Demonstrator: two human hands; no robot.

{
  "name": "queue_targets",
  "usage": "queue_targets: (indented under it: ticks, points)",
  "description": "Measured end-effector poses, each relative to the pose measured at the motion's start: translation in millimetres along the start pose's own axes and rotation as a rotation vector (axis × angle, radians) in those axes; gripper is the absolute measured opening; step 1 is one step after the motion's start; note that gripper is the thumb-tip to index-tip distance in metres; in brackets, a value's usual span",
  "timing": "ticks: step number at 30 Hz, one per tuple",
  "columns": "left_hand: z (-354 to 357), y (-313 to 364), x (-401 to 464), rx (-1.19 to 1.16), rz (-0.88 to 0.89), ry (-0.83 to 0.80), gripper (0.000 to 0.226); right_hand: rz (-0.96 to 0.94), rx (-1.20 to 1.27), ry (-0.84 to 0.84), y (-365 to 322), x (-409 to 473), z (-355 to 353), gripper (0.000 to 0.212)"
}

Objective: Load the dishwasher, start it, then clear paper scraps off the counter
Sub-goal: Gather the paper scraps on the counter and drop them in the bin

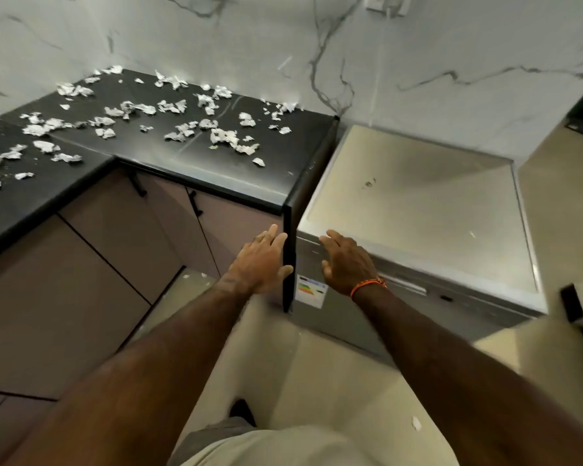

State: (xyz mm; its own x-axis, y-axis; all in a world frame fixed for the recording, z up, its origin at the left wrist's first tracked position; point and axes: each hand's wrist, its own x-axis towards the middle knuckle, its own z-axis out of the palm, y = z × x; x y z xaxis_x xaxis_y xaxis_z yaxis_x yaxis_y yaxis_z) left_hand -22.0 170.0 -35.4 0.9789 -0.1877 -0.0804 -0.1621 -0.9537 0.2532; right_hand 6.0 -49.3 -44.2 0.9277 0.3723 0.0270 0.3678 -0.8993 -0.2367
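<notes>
The dishwasher [418, 250] stands on the floor with its left side against the end panel of the black counter [196, 169], and its door is closed. Its flat pale top sits a little lower than the counter top. Both hands reach toward its front upper edge and hold nothing. The right hand [345, 264] has its fingers straight and slightly apart, fingertips at the lip where the top meets the door, near the dishwasher's left corner. The left hand [260, 260] is also flat with fingers loosely spread, just left of the dishwasher, in front of the counter's end panel; whether it touches the panel I cannot tell. An orange band [367, 286] circles the right wrist. An energy label [312, 292] is stuck on the door below the right hand.

The door is likely stiff, smooth and heavy, hinged at the bottom, so it should be taken at the top edge or handle recess and eased down rather than dropped.

The paper scraps [182, 129] lie scattered over the counter, left of the dishwasher, with 1 scrap [416, 423] on the floor in front of it. They look crumpled, light and soft, probably easy to sweep together with a flat palm or pinch up in bunches, and likely to scatter at a quick move.
</notes>
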Motion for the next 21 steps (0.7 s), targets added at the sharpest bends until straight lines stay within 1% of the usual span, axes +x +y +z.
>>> queue_targets:
  ticks: [5, 9, 15, 17, 19, 21]
  points:
    - [-23, -68, 33, 0.022, -0.036, 0.017, 0.082, -0.049, -0.045, 0.006, -39, 74, 10, 0.059]
    - [-40, -110, 62, 0.018, -0.04, 0.007, 0.083, -0.043, -0.028, 0.007, -67, 127, 15, 0.06]
    - [-60, -169, 116, 0.008, -0.058, 0.008, 0.082, -0.02, -0.053, -0.017, -73, 202, 28, 0.059]
    - [-61, -184, 136, 0.006, -0.067, 0.01, 0.081, 0.013, -0.026, -0.02, -69, 230, 35, 0.059]
    - [-61, -200, 159, 0.005, -0.085, 0.023, 0.08, 0.085, 0.006, -0.022, -64, 265, 46, 0.06]
    - [-61, -207, 163, 0.011, -0.097, 0.001, 0.081, 0.144, 0.023, -0.037, -64, 276, 52, 0.065]
